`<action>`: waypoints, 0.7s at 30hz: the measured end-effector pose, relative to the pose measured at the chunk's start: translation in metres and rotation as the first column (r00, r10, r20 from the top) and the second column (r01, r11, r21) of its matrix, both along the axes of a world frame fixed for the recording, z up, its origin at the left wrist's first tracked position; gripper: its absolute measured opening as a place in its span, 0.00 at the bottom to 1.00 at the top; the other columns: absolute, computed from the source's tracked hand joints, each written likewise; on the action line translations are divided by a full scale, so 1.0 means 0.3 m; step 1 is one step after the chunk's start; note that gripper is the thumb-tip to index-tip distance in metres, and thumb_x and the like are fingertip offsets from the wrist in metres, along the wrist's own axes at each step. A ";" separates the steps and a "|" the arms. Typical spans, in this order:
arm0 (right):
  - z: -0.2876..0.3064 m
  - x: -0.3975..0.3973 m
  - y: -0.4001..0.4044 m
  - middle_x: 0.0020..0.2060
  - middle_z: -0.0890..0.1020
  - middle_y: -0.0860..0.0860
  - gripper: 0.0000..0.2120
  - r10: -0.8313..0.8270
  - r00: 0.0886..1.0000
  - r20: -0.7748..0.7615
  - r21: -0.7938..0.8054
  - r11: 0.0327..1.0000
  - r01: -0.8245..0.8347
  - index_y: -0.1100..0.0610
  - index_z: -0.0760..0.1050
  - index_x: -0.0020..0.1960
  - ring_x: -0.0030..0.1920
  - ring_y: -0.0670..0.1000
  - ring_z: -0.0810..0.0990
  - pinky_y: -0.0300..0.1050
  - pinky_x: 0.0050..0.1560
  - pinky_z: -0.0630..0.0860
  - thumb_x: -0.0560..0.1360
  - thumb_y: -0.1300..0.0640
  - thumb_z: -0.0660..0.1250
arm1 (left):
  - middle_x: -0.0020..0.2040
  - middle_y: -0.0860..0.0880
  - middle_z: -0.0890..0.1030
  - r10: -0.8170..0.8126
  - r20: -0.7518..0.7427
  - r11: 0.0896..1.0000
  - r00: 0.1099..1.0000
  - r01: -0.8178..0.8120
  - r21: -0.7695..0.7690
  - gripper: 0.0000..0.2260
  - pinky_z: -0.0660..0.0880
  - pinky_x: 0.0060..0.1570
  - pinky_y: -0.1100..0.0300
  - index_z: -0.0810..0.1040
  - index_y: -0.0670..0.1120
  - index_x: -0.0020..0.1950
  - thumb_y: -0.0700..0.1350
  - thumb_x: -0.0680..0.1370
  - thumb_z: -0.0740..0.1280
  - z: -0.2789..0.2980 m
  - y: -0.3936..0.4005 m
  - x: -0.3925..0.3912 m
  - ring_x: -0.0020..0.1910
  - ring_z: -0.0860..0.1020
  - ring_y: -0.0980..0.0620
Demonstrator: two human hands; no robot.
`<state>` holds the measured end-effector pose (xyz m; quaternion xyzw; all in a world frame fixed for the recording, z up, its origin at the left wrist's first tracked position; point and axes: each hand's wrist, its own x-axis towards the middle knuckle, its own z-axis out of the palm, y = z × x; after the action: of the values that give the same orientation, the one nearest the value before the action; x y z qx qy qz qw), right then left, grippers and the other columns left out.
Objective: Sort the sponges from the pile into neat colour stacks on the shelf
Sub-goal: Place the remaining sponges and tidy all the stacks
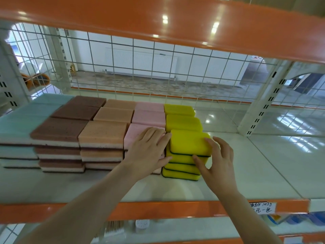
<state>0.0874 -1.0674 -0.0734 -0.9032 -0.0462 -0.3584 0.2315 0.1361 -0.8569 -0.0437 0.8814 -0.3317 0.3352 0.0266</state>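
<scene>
The front yellow stack [184, 162] stands on the white shelf [255, 173], at the right end of the sorted rows, and serves as the landmark here. Just left of it, touching, is the front pink stack [139, 136]; further left come the orange stack [102, 136], the brown stack [58, 132] and the pale blue stack [17, 131]. Behind it sit two more yellow stacks [182, 123].

The top yellow sponge [189, 142] lies slightly skewed on the landmark stack, its right end overhanging the ones below. The left hand [149, 150] rests with straight fingers over the pink stack, fingertips against the yellow stack's left side. The right hand [216, 161] is spread at the stack's right front corner, fingertips touching the top sponge's end, thumb against a lower sponge; neither hand grips anything.

These sponges are probably very light and springy foam, with a thin, stiffer dark scouring layer underneath. A hard squeeze would likely dent them and shove the stack sideways. Flat, gentle pressure on both short ends seems best for squaring the top sponge, since the stack could topple easily.
</scene>
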 end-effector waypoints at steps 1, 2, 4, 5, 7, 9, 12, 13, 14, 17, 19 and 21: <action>0.005 -0.005 -0.007 0.61 0.72 0.62 0.26 -0.004 1.000 -0.025 0.003 1.000 0.005 0.62 0.72 0.63 0.61 0.61 0.69 0.53 0.57 0.70 0.71 0.47 0.68 | 0.48 0.45 0.81 -0.001 -0.020 1.000 1.000 0.001 0.009 0.28 0.78 0.49 0.54 0.80 0.41 0.56 0.58 0.64 0.75 0.005 -0.003 0.001 0.47 0.80 0.45; 0.010 -0.009 -0.014 0.60 0.73 0.62 0.26 -0.006 0.999 -0.047 0.001 1.000 0.006 0.62 0.72 0.63 0.61 0.62 0.70 0.52 0.57 0.70 0.71 0.47 0.68 | 0.48 0.45 0.81 0.000 -0.038 1.000 0.999 0.000 0.018 0.28 0.77 0.49 0.54 0.79 0.42 0.57 0.58 0.64 0.75 0.008 -0.004 0.001 0.47 0.80 0.45; 0.021 -0.012 -0.022 0.59 0.74 0.60 0.25 0.002 0.997 -0.083 -0.012 1.000 -0.003 0.61 0.72 0.63 0.60 0.61 0.72 0.47 0.57 0.68 0.71 0.50 0.70 | 0.51 0.44 0.80 -0.001 -0.086 1.000 0.996 0.004 0.031 0.28 0.76 0.50 0.54 0.78 0.43 0.61 0.57 0.66 0.74 0.012 -0.004 -0.002 0.49 0.79 0.44; 0.025 -0.011 -0.023 0.59 0.74 0.59 0.24 0.009 0.996 -0.090 -0.021 1.000 -0.011 0.61 0.72 0.63 0.59 0.60 0.72 0.46 0.56 0.68 0.71 0.53 0.71 | 0.53 0.44 0.79 -0.002 -0.127 0.999 0.992 0.006 0.031 0.28 0.75 0.53 0.53 0.76 0.43 0.64 0.57 0.69 0.73 0.016 -0.004 -0.004 0.52 0.78 0.43; 0.034 -0.006 -0.018 0.57 0.75 0.59 0.22 0.021 0.996 -0.084 -0.033 0.999 -0.024 0.62 0.73 0.63 0.57 0.60 0.74 0.45 0.55 0.68 0.71 0.56 0.72 | 0.60 0.44 0.75 0.018 -0.202 1.000 0.979 -0.016 0.010 0.29 0.70 0.60 0.53 0.71 0.44 0.69 0.57 0.72 0.69 0.022 -0.004 -0.007 0.59 0.74 0.43; 0.043 -0.001 -0.005 0.56 0.76 0.59 0.22 0.025 0.997 -0.069 -0.028 0.999 -0.027 0.62 0.73 0.62 0.56 0.60 0.75 0.44 0.53 0.69 0.71 0.57 0.72 | 0.61 0.44 0.75 0.039 -0.226 0.998 0.973 -0.047 -0.031 0.30 0.69 0.61 0.52 0.70 0.42 0.68 0.57 0.72 0.69 0.025 0.000 -0.012 0.61 0.73 0.43; 0.051 0.010 0.019 0.55 0.76 0.60 0.21 0.022 0.999 -0.042 -0.013 1.000 -0.022 0.63 0.74 0.60 0.54 0.60 0.76 0.43 0.51 0.69 0.70 0.58 0.73 | 0.61 0.45 0.75 0.072 -0.242 0.997 0.968 -0.074 0.001 0.30 0.70 0.60 0.54 0.71 0.40 0.67 0.57 0.71 0.70 0.034 0.014 -0.016 0.60 0.74 0.44; 0.051 0.014 0.026 0.54 0.76 0.60 0.20 0.025 0.999 -0.036 -0.012 1.000 -0.026 0.63 0.74 0.60 0.53 0.60 0.76 0.43 0.51 0.69 0.70 0.58 0.73 | 0.57 0.44 0.78 0.076 -0.238 0.997 0.968 -0.073 0.018 0.30 0.74 0.55 0.53 0.74 0.39 0.63 0.56 0.68 0.73 0.038 0.021 -0.018 0.56 0.77 0.44; 0.051 0.017 0.031 0.54 0.76 0.60 0.20 0.030 0.999 -0.035 -0.014 0.999 -0.031 0.63 0.74 0.59 0.53 0.60 0.76 0.43 0.51 0.69 0.70 0.58 0.73 | 0.51 0.43 0.80 0.086 -0.232 0.996 0.969 -0.081 0.034 0.29 0.77 0.49 0.53 0.78 0.38 0.58 0.55 0.64 0.76 0.043 0.026 -0.021 0.50 0.80 0.43; 0.046 0.016 0.026 0.54 0.76 0.59 0.20 0.033 0.998 -0.053 -0.011 0.999 -0.033 0.63 0.75 0.58 0.53 0.60 0.76 0.43 0.50 0.69 0.69 0.58 0.74 | 0.47 0.42 0.82 0.097 -0.228 0.995 0.969 -0.092 0.036 0.29 0.79 0.43 0.53 0.80 0.37 0.53 0.54 0.61 0.79 0.042 0.031 -0.025 0.45 0.81 0.43; 0.042 0.010 0.012 0.54 0.76 0.59 0.20 0.027 0.997 -0.066 -0.003 1.000 -0.027 0.63 0.75 0.58 0.54 0.60 0.76 0.43 0.50 0.70 0.70 0.57 0.74 | 0.52 0.42 0.80 0.085 -0.265 0.996 0.960 -0.083 0.018 0.28 0.77 0.50 0.52 0.78 0.37 0.58 0.54 0.66 0.76 0.036 0.033 -0.026 0.51 0.79 0.42; 0.041 0.007 0.000 0.54 0.76 0.59 0.20 0.024 0.997 -0.068 -0.004 1.000 -0.024 0.63 0.74 0.58 0.54 0.60 0.76 0.43 0.50 0.70 0.70 0.58 0.73 | 0.53 0.42 0.79 0.082 -0.261 0.997 0.962 -0.083 0.006 0.27 0.76 0.51 0.51 0.77 0.37 0.58 0.54 0.67 0.75 0.029 0.036 -0.027 0.52 0.79 0.42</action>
<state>0.0895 -1.0674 -0.0612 -0.9148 -0.0502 -0.3247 0.2350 0.1280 -0.8460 -0.0351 0.9309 -0.2873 0.2179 0.0583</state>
